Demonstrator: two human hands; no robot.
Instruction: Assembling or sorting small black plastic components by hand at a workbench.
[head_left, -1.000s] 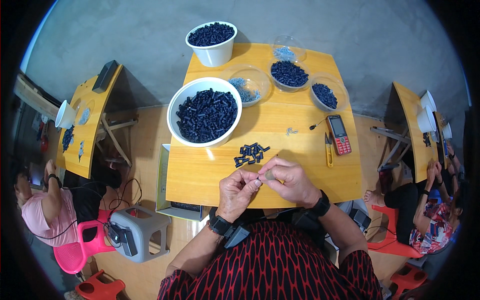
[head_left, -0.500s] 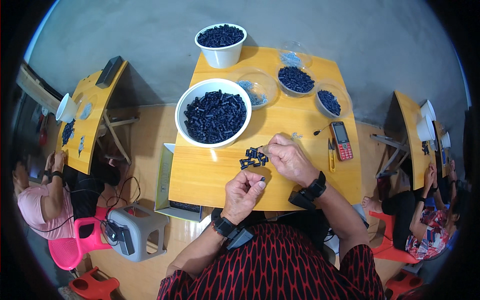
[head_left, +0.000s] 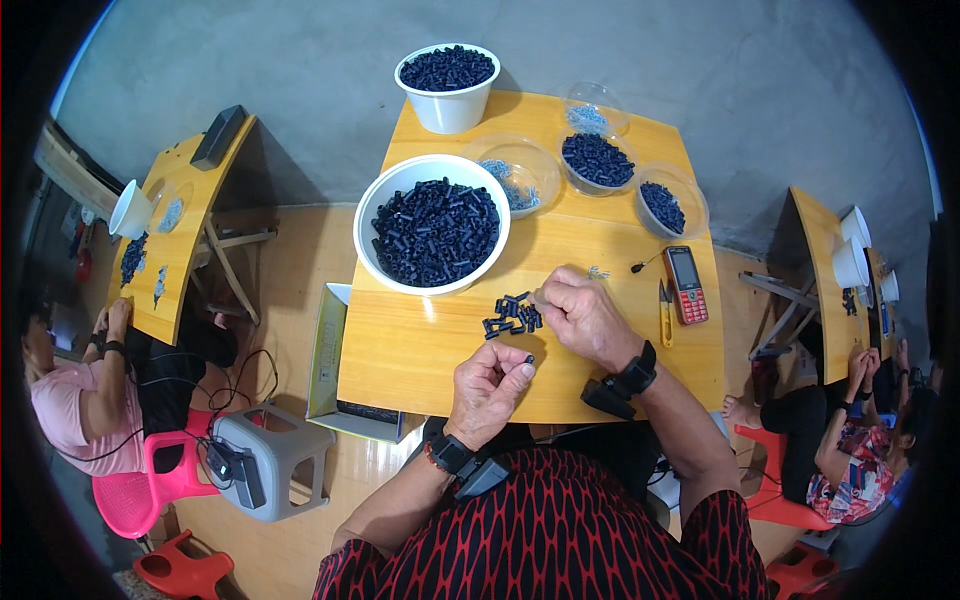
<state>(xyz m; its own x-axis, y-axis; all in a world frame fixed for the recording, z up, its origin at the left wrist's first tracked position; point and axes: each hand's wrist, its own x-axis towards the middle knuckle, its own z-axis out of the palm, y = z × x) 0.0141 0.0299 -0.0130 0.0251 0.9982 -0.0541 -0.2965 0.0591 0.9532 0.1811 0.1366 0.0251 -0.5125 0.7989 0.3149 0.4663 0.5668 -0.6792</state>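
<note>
My left hand (head_left: 488,388) is closed near the table's front edge. A small black plastic tube (head_left: 529,360) is pinched between its thumb and forefinger, one end showing. My right hand (head_left: 583,315) hovers beside a loose pile of black plastic tubes (head_left: 507,325), with thumb and forefinger pressed together. Whatever is in that pinch is hidden or too small to name. Behind the right hand lies a little cluster of small silvery metal parts (head_left: 597,273).
A large white bowl (head_left: 362,232) and a white bucket (head_left: 447,112) hold black tubes. Clear plastic bowls (head_left: 548,190) with metal parts or tubes stand farther back. At right lie a yellow-handled cutting tool (head_left: 666,322) and a red phone (head_left: 692,306). Other people sit at side tables.
The right hand has shifted slightly right at the pile's edge. My left hand stays almost in place with its tube. The whole view has shifted slightly.
</note>
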